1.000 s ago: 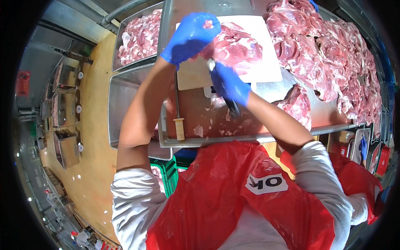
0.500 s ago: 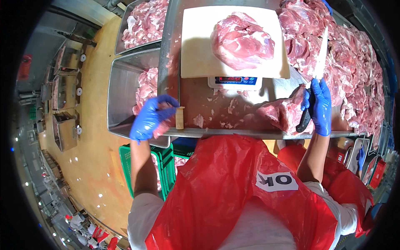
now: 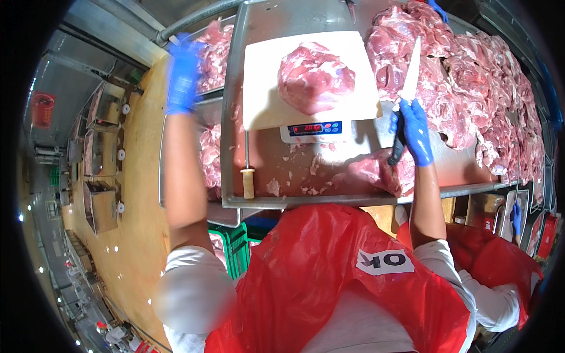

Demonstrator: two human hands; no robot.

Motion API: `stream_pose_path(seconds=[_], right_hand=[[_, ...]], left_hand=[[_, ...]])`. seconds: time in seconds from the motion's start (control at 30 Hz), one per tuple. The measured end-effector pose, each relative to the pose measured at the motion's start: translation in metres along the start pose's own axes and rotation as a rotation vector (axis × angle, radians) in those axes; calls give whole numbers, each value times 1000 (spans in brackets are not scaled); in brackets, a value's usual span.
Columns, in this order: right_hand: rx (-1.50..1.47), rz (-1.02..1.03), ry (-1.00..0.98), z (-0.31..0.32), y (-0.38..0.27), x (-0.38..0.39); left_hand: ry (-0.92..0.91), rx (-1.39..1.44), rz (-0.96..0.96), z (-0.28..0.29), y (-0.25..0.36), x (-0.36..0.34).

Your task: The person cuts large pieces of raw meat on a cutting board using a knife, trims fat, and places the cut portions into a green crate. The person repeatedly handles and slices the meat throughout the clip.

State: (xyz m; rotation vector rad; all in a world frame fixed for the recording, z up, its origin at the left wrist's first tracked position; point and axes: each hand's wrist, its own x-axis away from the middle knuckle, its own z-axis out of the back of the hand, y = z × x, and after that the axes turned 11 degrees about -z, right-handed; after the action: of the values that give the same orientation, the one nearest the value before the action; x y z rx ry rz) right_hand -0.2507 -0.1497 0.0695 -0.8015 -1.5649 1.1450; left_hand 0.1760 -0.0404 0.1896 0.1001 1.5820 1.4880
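Observation:
My right hand [image 3: 416, 132] is closed around the black handle of a knife [image 3: 414, 67], its pale blade pointing away from me. Just below that hand, a chunk of raw meat [image 3: 379, 172] rests on the metal work table [image 3: 347, 191]. Smeared by motion, my left hand [image 3: 183, 73] in a blue glove is stretched far out to the left, beside the upper metal bin of meat; its fingers cannot be made out. Between my hands, a large piece of meat [image 3: 316, 77] lies on a white board [image 3: 259, 88] atop a digital scale [image 3: 313, 132].
A rod with a wooden handle [image 3: 248, 183] lies near the table's left edge. Piled meat [image 3: 471, 88] covers the right side. Lower left are a metal bin [image 3: 203, 109] and a green crate [image 3: 237, 250]. Another person's red apron [image 3: 488, 247] is close on my right.
My left hand has swung from the table's left edge, where pinkish meat showed under it, away toward the far-left bins. My right hand keeps hold of the knife. The whole view has shifted slightly.

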Motion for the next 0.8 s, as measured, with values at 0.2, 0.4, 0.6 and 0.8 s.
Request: stream_pose_path(seconds=[0.2,0.4,0.6,0.8], right_hand=[[85,259,-128,-35,1,-77],[10,160,-336,-70,7,-88],[226,-5,-171,-66,12,-14],[945,261,-96,-105,0,-25]], left_hand=[[-200,-396,-380,-187,-18,122],[-587,-321,-695,-170,-69,96],[-653,57,-24,-93,-65,75],[-30,-314,-169,-145,-91,110]])
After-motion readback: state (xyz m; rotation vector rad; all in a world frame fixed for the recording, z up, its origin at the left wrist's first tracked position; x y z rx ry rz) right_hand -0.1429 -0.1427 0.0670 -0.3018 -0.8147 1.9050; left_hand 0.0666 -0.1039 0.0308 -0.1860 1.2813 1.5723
